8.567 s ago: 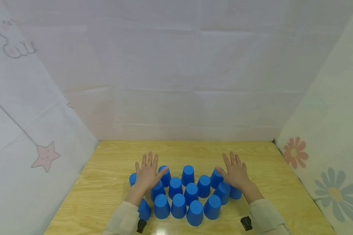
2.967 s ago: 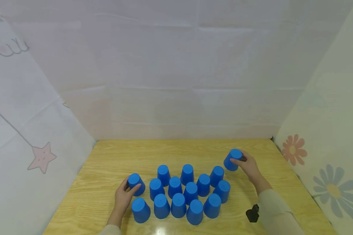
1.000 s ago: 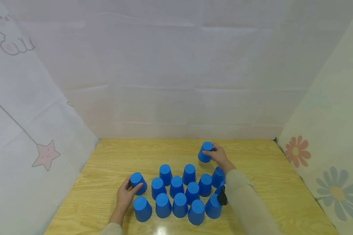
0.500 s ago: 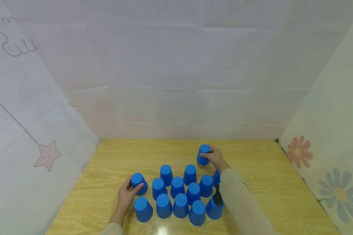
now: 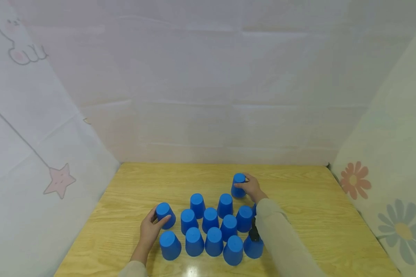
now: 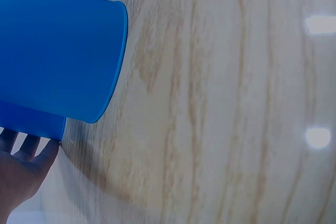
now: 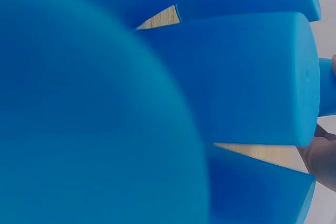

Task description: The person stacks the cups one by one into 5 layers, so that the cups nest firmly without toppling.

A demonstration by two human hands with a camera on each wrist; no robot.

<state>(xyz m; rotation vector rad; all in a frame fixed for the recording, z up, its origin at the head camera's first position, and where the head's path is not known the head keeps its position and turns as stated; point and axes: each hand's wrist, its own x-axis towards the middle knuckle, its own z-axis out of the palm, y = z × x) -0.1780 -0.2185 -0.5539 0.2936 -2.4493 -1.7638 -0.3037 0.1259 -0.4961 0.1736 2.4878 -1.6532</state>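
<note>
Several blue plastic cups stand upside down on the wooden table. My left hand (image 5: 150, 229) holds the leftmost cup (image 5: 163, 211), thumb across its front and fingers behind. In the left wrist view, fingertips of that hand (image 6: 23, 169) lie along a blue cup (image 6: 34, 121), partly hidden by a nearer cup (image 6: 58, 51). Behind the group, my right hand (image 5: 252, 187) grips another upside-down cup (image 5: 237, 189) from its right side, thumb in front. Nearer cups (image 7: 236, 77) hide most of the right hand (image 7: 321, 156) in the right wrist view.
The other cups sit close together in uneven rows, among them a front one (image 5: 233, 251) and a back one (image 5: 225, 206). My right sleeve (image 5: 280, 234) and a black wrist device (image 5: 254, 233) cover cups on the right. Printed cloth walls (image 5: 208, 127) border the table (image 5: 298, 177).
Both hands were spread over the cups at first. Each then took a cup; my right hand carried its cup from the right to the back middle and lowered it slightly. The left stayed nearly still.
</note>
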